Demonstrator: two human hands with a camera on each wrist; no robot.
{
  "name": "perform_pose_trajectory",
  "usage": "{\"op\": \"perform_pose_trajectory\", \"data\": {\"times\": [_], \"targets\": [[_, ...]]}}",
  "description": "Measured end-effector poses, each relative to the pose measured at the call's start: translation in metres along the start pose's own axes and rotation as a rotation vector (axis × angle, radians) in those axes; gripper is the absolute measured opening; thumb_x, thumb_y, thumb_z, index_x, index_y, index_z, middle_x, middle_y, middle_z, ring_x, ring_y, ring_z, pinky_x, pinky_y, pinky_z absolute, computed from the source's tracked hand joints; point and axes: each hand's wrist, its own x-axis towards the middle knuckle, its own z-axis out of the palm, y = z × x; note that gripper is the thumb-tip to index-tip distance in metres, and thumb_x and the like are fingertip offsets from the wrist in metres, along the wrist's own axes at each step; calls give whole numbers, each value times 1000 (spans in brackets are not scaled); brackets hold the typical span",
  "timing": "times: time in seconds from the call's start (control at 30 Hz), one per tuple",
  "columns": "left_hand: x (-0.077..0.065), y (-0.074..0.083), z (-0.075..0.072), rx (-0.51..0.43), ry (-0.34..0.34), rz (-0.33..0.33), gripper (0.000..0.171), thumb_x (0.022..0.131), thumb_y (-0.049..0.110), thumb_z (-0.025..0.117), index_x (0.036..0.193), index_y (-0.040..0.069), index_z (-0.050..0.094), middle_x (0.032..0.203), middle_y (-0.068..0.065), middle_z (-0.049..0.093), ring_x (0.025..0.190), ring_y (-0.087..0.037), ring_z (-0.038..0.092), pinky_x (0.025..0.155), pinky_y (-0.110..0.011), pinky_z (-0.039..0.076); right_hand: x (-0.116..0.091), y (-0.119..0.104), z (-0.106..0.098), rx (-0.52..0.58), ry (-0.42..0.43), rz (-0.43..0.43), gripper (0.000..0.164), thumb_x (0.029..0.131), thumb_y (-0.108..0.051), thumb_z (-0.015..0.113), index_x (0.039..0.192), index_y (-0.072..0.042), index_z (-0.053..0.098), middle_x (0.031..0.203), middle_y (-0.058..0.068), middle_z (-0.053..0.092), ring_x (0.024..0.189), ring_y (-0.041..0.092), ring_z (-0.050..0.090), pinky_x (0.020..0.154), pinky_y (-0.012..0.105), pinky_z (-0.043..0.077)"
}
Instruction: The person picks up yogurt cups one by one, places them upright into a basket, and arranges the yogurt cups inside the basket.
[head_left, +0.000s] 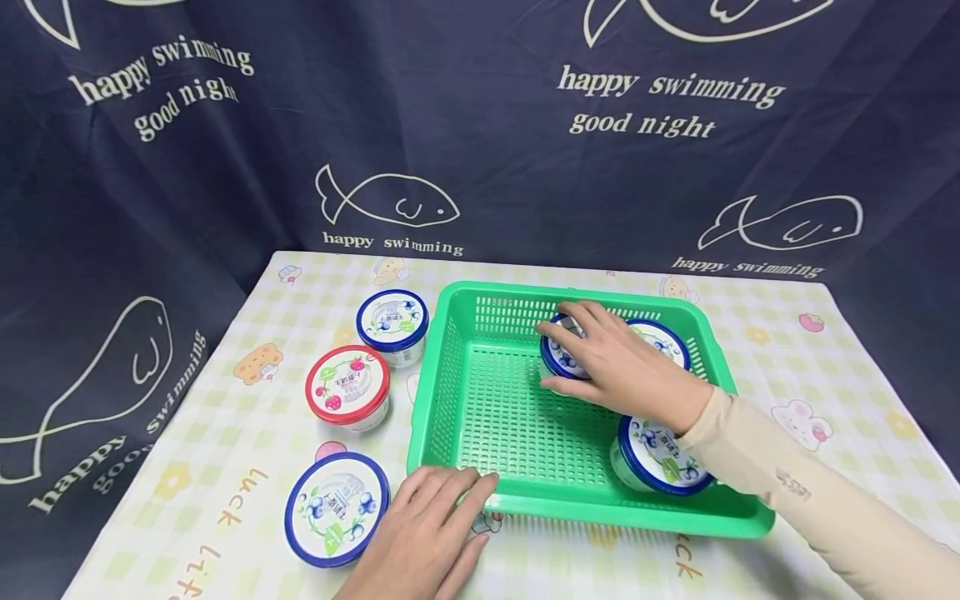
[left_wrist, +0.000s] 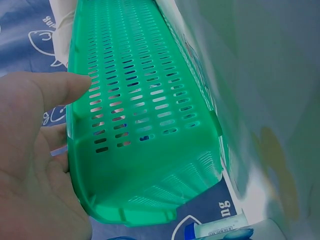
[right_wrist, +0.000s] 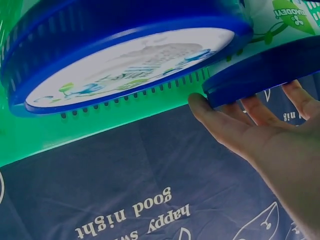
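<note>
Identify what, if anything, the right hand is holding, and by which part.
A blue-lidded tub in the green basket: the right hand's grip is around the edge of its lid.

The checked tablecloth [head_left: 225,417] bears a green basket [head_left: 517,417], two blue-lidded tubs [head_left: 392,318] and one red-lidded tub [head_left: 347,385].

Round blue-lidded tub [head_left: 561,360], blueberries printed on white, lid up, right hand [head_left: 617,358] spread over it, fingers round its rim, inside slotted green basket [head_left: 510,408], left hand [head_left: 431,529] gripping near rim's left end.
</note>
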Motion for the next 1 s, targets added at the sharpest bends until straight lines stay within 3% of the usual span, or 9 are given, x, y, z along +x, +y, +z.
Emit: {"op": "perform_pose_trajectory", "data": {"times": [1.0], "targets": [[-1, -4, 2, 16, 3, 24, 57, 92, 36, 65, 142, 12, 52, 128, 1, 58, 117, -15, 53, 101, -36, 38, 14, 0, 10, -41, -48, -42, 72, 92, -57, 62, 145, -10, 48, 141, 22, 47, 130, 40, 44, 102, 60, 42]]}}
